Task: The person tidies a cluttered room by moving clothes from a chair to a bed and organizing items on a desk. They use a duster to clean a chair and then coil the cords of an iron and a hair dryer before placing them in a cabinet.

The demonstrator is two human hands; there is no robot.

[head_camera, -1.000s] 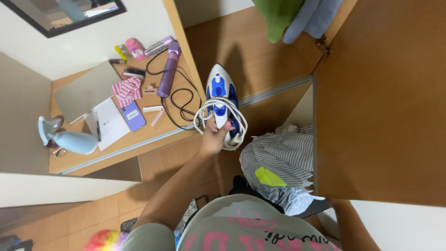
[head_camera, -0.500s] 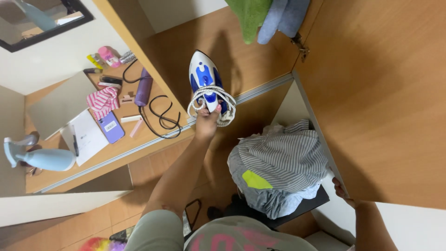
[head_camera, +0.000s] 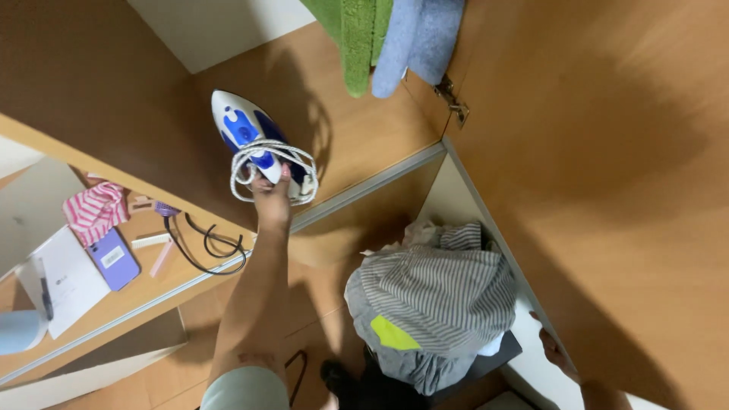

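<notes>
The iron (head_camera: pixel 254 140) sits up on the wooden shelf (head_camera: pixel 357 144), its nose aimed at the upper left of the view and its long axis running diagonally down toward the lower right. White cord (head_camera: pixel 272 168) is looped in coils around its rear end. The left hand (head_camera: pixel 272 199) is stretched out to it, fingers closed around the back of the iron and the cord coils, a firm grip, not spread. Just above, a green towel (head_camera: pixel 357 38) and a blue towel (head_camera: pixel 418 38) hang over the edge. Low at the right, the right hand (head_camera: pixel 558 353) rests against the white cupboard edge (head_camera: pixel 486 243); how wide it is, I cannot tell. A striped bundle of clothes (head_camera: pixel 437 296) lies between the arms.
</notes>
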